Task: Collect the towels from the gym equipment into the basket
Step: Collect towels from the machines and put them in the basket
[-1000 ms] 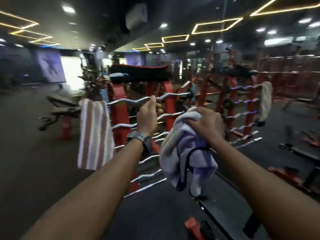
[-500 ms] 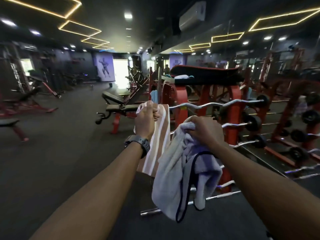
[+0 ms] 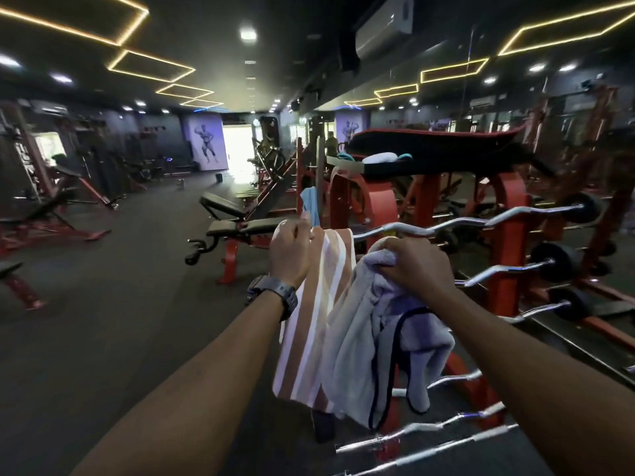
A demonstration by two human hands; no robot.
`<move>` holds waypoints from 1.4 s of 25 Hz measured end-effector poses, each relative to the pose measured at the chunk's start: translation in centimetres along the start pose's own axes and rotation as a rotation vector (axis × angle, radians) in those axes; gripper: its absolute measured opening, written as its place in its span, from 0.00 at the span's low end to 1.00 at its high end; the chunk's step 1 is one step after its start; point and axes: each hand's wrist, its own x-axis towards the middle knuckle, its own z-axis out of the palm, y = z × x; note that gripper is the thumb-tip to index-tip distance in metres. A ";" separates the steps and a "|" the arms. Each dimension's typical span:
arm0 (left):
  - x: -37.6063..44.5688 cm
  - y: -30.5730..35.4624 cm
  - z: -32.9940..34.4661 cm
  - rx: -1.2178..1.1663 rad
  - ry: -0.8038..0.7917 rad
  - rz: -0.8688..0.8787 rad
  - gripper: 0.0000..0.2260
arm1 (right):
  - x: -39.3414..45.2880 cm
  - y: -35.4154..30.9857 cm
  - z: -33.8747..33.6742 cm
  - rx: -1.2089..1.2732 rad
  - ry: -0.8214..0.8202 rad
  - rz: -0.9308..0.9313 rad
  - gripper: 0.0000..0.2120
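You stood on the dark gym floor (image 3: 103, 338), a long room with glowing yellow ceiling light strips (image 3: 151, 68) overhead and a bright doorway (image 3: 237, 146) at the far end. To your right stood the red bar rack (image 3: 505, 255), its chrome curl bars (image 3: 446, 223) stacked one below another, the upper ones with black ends. Behind the rack sat a black padded bench with red trim (image 3: 436, 149), and on its near shelf lay a small pale item that was too blurred to name. Further left an adjustable black bench on a red frame (image 3: 233, 225) stood apart from the rack, and more red machines lined the left wall.

Your right hand (image 3: 412, 266) was closed tight around the bunched top of a grey towel with dark edging (image 3: 378, 341), which hung down in folds in front of the lower bars. Just beside it, touching its left edge, hung the brown and white striped towel (image 3: 309, 334). Your left hand (image 3: 290, 254) was curled into a fist at that towel's upper corner, gripping it at about the height of the top curl bar; I could not tell whether the cloth was resting on the bar. A dark wristwatch (image 3: 275, 293) sat on your left wrist. A light blue cloth (image 3: 311, 207) showed just behind your left hand, hanging on the red frame.
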 end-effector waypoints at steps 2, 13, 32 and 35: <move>3.4 -2.1 2.2 0.109 -0.065 0.031 0.18 | 2.6 1.1 2.5 -0.024 -0.017 -0.005 0.16; 20.7 -15.9 15.0 0.790 -0.383 0.366 0.31 | 13.8 9.7 14.0 -0.141 -0.051 -0.018 0.14; 23.4 -12.1 6.7 0.273 0.050 0.030 0.07 | 28.9 4.3 17.3 0.734 0.091 -0.280 0.06; 23.2 -9.7 -0.3 0.213 0.241 -0.017 0.09 | 31.0 -3.0 15.7 0.851 0.136 -0.276 0.08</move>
